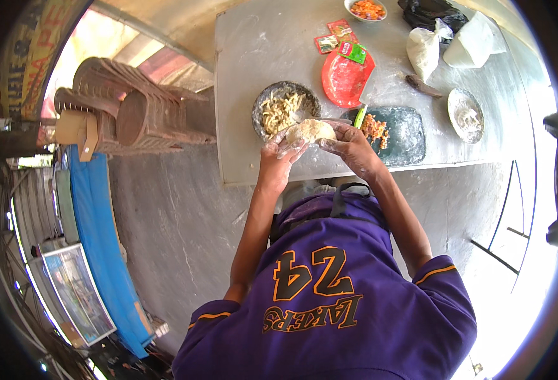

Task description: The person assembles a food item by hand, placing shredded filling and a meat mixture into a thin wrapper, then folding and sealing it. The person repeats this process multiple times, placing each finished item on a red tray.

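Between my two hands, above the near edge of the metal table (241, 158), is a pale, floury lump of dough (312, 131). My left hand (280, 154) grips its left side, and flour whitens those fingers. On the right side my right hand (357, 150) has its fingers curled round it. Just behind my left hand sits a dark stone bowl (258, 107) with pale shredded food in it. Near my right hand lies a dark green cutting board (409, 136), dusted with flour and bearing chopped orange-red food (374, 130). A light-green handle (360, 116) rests at its left edge.
Farther back are a floury red plate (342, 82), several sachets (352, 52) and a bowl of orange food (367, 10). White bags (423, 54), a brown elongated object (423, 86) and a floury metal bowl (466, 116) stand at the right. Brown stacked chairs (146, 117) are left of the table.
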Tool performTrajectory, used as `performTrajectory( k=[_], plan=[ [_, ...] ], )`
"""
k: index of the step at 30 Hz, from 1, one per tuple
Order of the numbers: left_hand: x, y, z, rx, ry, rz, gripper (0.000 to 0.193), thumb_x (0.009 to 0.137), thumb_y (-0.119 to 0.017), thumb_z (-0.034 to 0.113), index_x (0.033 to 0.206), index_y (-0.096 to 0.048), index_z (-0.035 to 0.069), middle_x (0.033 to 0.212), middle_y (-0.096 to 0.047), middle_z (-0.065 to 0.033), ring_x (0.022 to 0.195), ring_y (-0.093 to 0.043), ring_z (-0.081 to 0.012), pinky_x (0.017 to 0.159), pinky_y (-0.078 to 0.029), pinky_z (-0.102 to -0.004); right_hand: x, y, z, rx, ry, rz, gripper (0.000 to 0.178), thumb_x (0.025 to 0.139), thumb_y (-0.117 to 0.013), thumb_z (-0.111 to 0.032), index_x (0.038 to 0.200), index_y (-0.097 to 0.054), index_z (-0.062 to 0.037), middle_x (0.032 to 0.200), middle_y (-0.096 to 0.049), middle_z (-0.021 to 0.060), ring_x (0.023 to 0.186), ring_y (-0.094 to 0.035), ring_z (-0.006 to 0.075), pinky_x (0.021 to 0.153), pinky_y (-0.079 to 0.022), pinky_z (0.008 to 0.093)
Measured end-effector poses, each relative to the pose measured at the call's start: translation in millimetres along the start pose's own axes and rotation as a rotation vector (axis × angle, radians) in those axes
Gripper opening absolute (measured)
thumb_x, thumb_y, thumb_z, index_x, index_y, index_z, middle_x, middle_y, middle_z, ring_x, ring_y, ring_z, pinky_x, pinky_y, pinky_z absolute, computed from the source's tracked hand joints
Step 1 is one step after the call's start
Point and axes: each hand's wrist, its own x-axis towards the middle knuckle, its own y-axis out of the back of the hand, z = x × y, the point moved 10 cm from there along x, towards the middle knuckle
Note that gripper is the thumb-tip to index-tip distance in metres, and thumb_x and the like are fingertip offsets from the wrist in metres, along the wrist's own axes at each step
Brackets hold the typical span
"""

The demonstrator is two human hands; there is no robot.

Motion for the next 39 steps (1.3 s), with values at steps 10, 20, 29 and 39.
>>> performTrajectory(
  k=[10, 20, 29, 39],
  plan=[
    [-65, 25, -7, 0.003, -0.140, 0.176, 0.037, 0.087, -0.067, -0.006, 0.123, -0.057, -0.008, 0.113, -0.067, -0.0122, 0.104, -0.066, -0.0177, 0.090, -0.056, -0.0291, -16, -30, 16, -0.337, -0.071, -0.120, 0.042, 0.088, -0.069, 0.001, 0.129, -0.057, 0.0067, 0.121, -0.067, 0.0106, 0.107, -0.064, 0.0147, 0.095, -0.050, 0.0293],
    [-152, 3, -61, -0.741, -0.228, 0.214, 0.058, 0.104, -0.043, 0.040, 0.141, -0.041, -0.004, 0.142, -0.048, -0.0194, 0.131, -0.049, -0.0283, 0.113, -0.037, -0.0426, -95, -59, 40, -0.110, -0.292, -0.169, 0.041, 0.091, -0.066, -0.002, 0.130, -0.053, 0.0038, 0.121, -0.064, 0.0105, 0.108, -0.063, 0.0170, 0.094, -0.051, 0.0288],
    [-228, -50, -103, -1.109, -0.377, 0.148, 0.075, 0.100, -0.033, 0.059, 0.146, -0.035, 0.000, 0.151, -0.039, -0.0181, 0.137, -0.040, -0.0324, 0.114, -0.031, -0.0480, -173, -67, 11, -1.183, 0.278, -0.196, 0.046, 0.079, -0.080, -0.010, 0.123, -0.065, -0.0090, 0.110, -0.065, 0.0081, 0.089, -0.065, 0.0177, 0.072, -0.054, 0.0301],
    [-231, -73, -114, -0.982, -0.405, 0.170, 0.074, 0.100, -0.032, 0.058, 0.147, -0.034, 0.001, 0.152, -0.038, -0.0172, 0.133, -0.044, -0.0297, 0.111, -0.036, -0.0443, -229, -80, -24, -1.397, 0.680, -0.256, 0.032, 0.072, -0.079, -0.001, 0.103, -0.075, -0.0089, 0.104, -0.061, 0.0111, 0.093, -0.059, 0.0272, 0.081, -0.051, 0.0379]
  ],
)
